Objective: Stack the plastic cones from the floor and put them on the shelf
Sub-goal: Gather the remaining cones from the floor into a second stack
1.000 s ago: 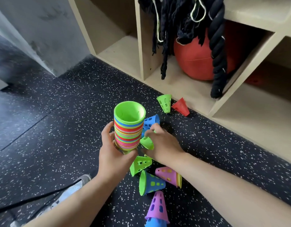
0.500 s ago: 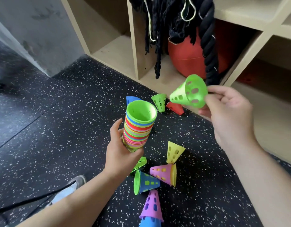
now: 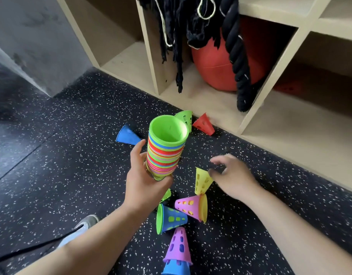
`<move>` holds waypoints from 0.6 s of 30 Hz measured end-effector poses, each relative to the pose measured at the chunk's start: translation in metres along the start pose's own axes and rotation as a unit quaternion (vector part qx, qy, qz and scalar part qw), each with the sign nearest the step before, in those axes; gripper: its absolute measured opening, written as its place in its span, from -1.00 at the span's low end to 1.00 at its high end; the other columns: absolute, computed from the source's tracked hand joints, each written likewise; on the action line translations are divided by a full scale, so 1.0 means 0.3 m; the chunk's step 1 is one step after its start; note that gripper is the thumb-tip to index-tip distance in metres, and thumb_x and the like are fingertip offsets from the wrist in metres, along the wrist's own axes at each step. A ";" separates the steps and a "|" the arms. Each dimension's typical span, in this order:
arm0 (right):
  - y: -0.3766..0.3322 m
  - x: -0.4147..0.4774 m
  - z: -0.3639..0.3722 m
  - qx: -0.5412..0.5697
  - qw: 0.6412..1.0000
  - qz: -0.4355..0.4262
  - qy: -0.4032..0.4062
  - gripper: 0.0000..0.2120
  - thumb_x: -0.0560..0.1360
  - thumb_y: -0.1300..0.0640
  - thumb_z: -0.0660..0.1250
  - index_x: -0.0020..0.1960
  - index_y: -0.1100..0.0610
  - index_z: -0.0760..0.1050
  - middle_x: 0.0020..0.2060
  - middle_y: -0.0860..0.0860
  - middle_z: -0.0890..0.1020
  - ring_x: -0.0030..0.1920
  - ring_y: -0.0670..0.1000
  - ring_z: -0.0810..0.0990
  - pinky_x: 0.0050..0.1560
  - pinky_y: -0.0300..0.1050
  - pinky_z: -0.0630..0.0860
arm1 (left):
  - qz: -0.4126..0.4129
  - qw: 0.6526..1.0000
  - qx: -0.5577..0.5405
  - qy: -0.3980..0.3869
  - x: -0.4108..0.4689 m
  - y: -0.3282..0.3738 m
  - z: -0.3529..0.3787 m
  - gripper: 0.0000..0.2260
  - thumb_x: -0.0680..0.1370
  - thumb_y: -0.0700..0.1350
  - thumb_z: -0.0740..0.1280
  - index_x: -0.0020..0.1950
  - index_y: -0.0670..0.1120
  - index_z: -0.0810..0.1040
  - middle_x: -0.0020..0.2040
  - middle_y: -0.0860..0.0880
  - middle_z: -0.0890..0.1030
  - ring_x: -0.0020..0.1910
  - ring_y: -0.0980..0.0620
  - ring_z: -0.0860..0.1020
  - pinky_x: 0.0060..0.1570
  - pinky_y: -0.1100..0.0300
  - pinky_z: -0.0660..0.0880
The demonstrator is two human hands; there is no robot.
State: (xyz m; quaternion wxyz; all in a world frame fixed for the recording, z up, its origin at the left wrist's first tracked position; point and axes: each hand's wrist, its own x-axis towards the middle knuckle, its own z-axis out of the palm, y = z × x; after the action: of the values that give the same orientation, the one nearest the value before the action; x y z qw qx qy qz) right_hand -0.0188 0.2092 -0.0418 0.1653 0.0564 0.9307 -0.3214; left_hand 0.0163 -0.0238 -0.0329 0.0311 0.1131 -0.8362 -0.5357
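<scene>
The green cone (image 3: pixel 168 132) lately held aloft is now seated atop the stack (image 3: pixel 163 157) gripped low by the left hand (image 3: pixel 143 185), while the emptied, slack-fingered right hand (image 3: pixel 232 175) is lowered beside the yellow cone (image 3: pixel 202 181) on the floor (image 3: pixel 72 155), likely the next pick.

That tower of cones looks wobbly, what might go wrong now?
The left hand grips the tall cone stack only near its bottom, and it leans, so it may topple or spill. The right hand, open beside the yellow cone, might knock it against the pink cone instead of catching it.
</scene>
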 end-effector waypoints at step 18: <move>-0.289 -0.180 -0.238 0.089 0.855 -0.416 0.297 -0.80 0.57 0.21 0.37 0.16 0.25 0.63 0.02 0.10 0.61 -0.22 -0.04 0.54 -0.24 -0.22 0.48 | 0.006 1.000 0.003 -0.014 -0.045 0.009 0.039 -0.13 0.32 -0.17 0.56 0.50 0.18 0.19 0.20 0.13 0.62 0.09 0.12 0.67 0.17 -0.11 0.59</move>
State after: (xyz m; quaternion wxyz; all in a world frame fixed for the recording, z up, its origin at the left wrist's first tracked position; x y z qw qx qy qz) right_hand -0.0059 0.1850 0.0798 -0.2743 -0.2286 0.8393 -0.4100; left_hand 0.0271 -0.0095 -0.0345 0.0220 0.1011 -0.8388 -0.5345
